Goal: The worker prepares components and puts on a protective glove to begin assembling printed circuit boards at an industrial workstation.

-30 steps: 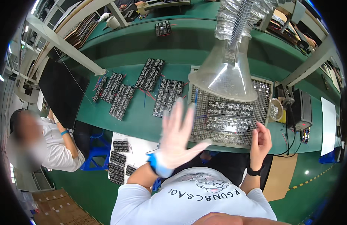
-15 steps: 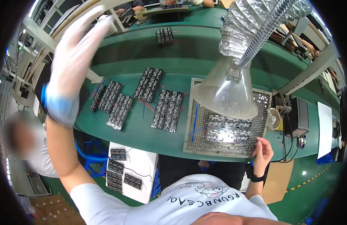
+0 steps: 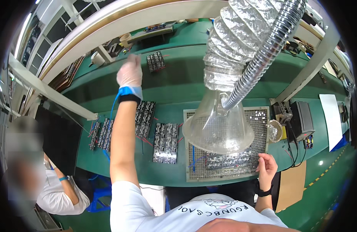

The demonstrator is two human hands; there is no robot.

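My left hand [image 3: 129, 74], in a thin glove with a blue wrist strap, is stretched far out over the green bench [image 3: 178, 91]. It hovers just left of a small panel of circuit boards [image 3: 155, 61] at the back and holds nothing that I can see. My right hand [image 3: 267, 168], bare with a dark wristband, rests with curled fingers at the near right corner of a metal mesh tray [image 3: 259, 116]. Circuit boards [image 3: 228, 160] lie on the mesh just left of that hand.
A clear funnel hood [image 3: 219, 127] on a silver flexible duct [image 3: 240, 46] hangs over the mesh tray. Several board panels [image 3: 165, 142] lie left of it. A soldering station [image 3: 304, 120] stands at the right. Another person [image 3: 51, 185] sits at lower left.
My left arm has swung from high at the left to straight out over the bench toward the back. The view has tilted upward. My right hand has stayed at the tray corner.
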